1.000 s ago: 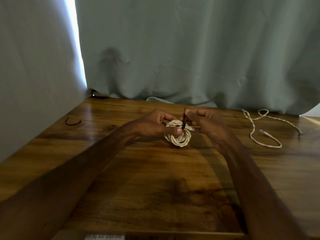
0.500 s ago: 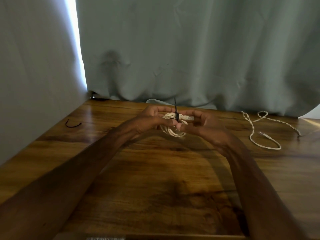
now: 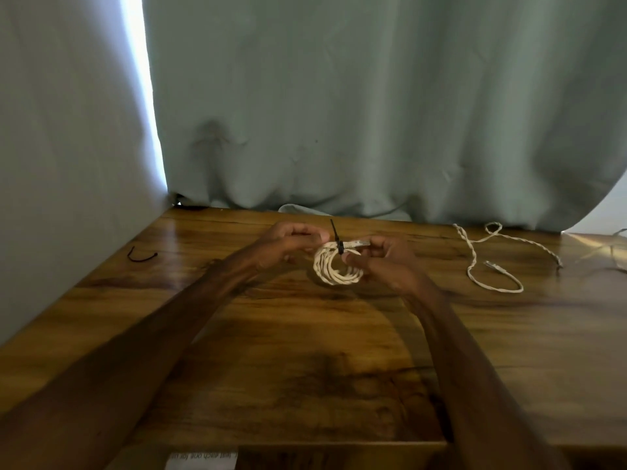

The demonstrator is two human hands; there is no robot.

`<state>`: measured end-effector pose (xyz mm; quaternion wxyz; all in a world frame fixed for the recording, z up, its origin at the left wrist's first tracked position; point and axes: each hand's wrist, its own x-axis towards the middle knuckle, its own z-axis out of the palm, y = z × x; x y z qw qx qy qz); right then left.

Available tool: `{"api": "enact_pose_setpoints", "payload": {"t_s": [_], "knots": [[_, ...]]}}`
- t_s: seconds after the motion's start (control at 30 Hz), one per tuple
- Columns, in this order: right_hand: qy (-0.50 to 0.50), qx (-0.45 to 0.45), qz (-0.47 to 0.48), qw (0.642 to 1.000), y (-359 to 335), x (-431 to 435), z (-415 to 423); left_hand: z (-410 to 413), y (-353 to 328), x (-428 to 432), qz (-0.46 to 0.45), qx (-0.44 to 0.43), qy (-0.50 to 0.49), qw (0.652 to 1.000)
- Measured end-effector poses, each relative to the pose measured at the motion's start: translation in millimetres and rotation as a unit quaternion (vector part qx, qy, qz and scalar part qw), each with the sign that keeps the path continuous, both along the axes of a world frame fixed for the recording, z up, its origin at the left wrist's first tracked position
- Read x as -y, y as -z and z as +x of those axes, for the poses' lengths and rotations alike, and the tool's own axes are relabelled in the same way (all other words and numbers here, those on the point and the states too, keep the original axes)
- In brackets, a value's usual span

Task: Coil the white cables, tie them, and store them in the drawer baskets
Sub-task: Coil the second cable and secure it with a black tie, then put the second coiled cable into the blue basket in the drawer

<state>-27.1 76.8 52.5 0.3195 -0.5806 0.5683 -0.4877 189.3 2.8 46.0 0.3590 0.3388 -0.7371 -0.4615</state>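
A coiled white braided cable (image 3: 334, 270) hangs just above the wooden table (image 3: 305, 351), held between both hands at its top. A black tie (image 3: 336, 237) wraps the coil there, its tail sticking up. My left hand (image 3: 288, 242) pinches the coil's top from the left, beside the tie. My right hand (image 3: 383, 257) grips the coil from the right, fingers curled round the strands and the plug end (image 3: 359, 243). A second white cable (image 3: 492, 262) lies loose and uncoiled on the table to the right.
A spare black tie (image 3: 141, 255) lies near the table's left edge by the grey curtain (image 3: 373, 113). Thin wires (image 3: 607, 252) show at the far right. A printed paper strip (image 3: 202, 460) sits below the table's front edge.
The coil has turned from flat and edge-on to facing me. It sits a little lower, and the tie's tail now leans left. My hands have stayed at its top.
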Motion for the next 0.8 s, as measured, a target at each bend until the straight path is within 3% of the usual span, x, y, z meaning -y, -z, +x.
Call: {"api": "enact_pose_setpoints", "payload": {"t_s": [0.23,0.53,0.8], "knots": [[0.051,-0.021,0.008,0.998,-23,-63,-55,-43,-1,-33,-0.029,-0.054,-0.018,0.998],[0.153,-0.060,0.013,0.986,-74,-204,-147,-183,-28,-148,-0.115,-0.053,0.056,0.990],[0.267,-0.123,0.109,0.949,-67,-345,-229,-283,-4,-255,-0.194,0.011,0.109,0.975]]}}
